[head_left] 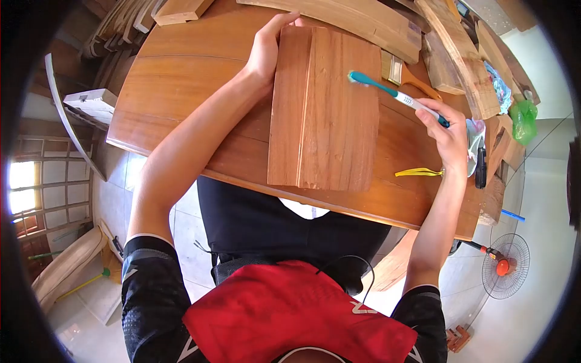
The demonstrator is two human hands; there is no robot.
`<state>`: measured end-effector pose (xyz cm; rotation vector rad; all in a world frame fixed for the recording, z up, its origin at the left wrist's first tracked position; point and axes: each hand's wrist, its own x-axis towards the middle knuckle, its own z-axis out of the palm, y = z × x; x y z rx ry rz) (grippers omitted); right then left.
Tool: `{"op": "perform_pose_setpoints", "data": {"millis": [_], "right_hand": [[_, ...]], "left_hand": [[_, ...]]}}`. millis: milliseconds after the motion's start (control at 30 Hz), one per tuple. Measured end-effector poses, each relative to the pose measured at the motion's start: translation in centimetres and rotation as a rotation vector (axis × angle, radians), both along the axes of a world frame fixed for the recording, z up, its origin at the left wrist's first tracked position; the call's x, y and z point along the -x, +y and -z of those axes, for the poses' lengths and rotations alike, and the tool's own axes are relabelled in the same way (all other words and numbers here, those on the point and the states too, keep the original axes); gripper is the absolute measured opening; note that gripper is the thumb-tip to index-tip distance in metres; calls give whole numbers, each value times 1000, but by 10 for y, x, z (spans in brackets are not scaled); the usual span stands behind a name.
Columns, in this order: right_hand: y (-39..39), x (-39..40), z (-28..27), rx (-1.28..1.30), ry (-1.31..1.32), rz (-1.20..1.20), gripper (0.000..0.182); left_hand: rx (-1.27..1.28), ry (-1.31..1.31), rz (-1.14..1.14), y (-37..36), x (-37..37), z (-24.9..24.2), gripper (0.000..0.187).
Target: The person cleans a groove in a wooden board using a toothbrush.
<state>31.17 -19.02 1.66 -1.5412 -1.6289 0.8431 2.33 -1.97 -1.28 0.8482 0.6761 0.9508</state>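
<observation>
A brown wooden board (342,127) with a lengthwise ridge lies on the table in front of me. My left hand (266,51) grips its far left corner, with most of the fingers hidden behind the edge. In my right hand (446,127) is a toothbrush (387,89) with a teal neck and a white and dark handle. Its bristle head is over the right part of the board. Just beyond the board's right edge rests a flat paintbrush (394,69) with an orange-brown handle.
Planks (357,24) lie along the far side of the wooden table (181,72). More timber is stacked at the right, beside a green plastic bag (523,121). A yellow strap (417,173) lies near my right wrist. A fan (505,266) stands on the floor at right.
</observation>
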Motion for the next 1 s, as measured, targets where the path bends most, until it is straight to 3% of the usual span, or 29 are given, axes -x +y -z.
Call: {"op": "perform_pose_setpoints", "data": {"millis": [33, 100, 133, 233, 300, 367, 400, 533, 667, 767, 800, 933, 1000], "right_hand": [[0, 2, -6, 86, 16, 0, 21], [-1, 0, -3, 190, -52, -490, 22], [0, 4, -10, 304, -57, -556, 23], [5, 19, -2, -161, -64, 231, 21], [5, 25, 1, -223, -115, 43, 16], [1, 26, -2, 16, -73, -372, 14], [0, 22, -6, 108, -109, -401, 14], [5, 21, -2, -54, -88, 234, 15], [1, 24, -7, 254, -101, -407, 18], [2, 16, 4, 47, -34, -144, 18], [5, 18, -3, 93, -102, 17, 17], [1, 28, -5, 279, -33, -465, 16], [-2, 15, -8, 268, -46, -390, 16]], "left_hand": [[-13, -1, 11, 2, -1, 2, 32], [-34, 3, 31, 5, 0, 6, 33], [-37, 8, 29, 7, 0, 5, 32], [-29, 25, 15, 4, 2, 3, 31], [-23, 23, 0, 0, -1, 0, 32], [-14, 8, 5, 4, -2, 3, 31], [0, 10, 9, 2, 0, 3, 31], [13, -6, 12, -1, 1, 2, 30], [9, -1, 10, 5, -2, 6, 29], [50, -11, -1, -3, -1, -2, 29], [66, -23, -9, -6, -2, -6, 29], [16, -10, 27, 2, -1, 5, 29], [8, -4, 34, 5, 0, 7, 29]]}}
